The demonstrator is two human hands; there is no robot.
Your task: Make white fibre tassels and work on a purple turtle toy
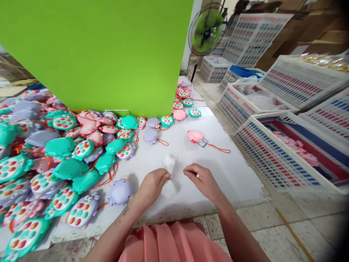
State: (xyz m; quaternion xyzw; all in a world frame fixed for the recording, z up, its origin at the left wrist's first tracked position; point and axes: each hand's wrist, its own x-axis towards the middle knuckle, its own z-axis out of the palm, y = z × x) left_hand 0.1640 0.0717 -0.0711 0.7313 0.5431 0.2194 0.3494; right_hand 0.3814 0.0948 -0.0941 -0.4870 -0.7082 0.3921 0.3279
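Observation:
My left hand (156, 183) pinches the lower end of a bunch of thin white strands (169, 163), which fans upward above the white tabletop (234, 171). Just to the right, my right hand (202, 179) hovers with thumb and fingertips brought together. Whatever sits between those fingertips, if anything, is too small to make out. Beyond my hands lies a pink animal-shaped toy (195, 136) with a small blue-edged tag (203, 143) and an orange cord loop (220, 149). A purple toy (120, 191) rests left of my left wrist.
Teal, purple and pink button toys (72, 169) are heaped across the left side. A green panel (109, 54) stands at the back of the table. White plastic crates (261, 153) line the floor at right, near a green-bladed fan (207, 32).

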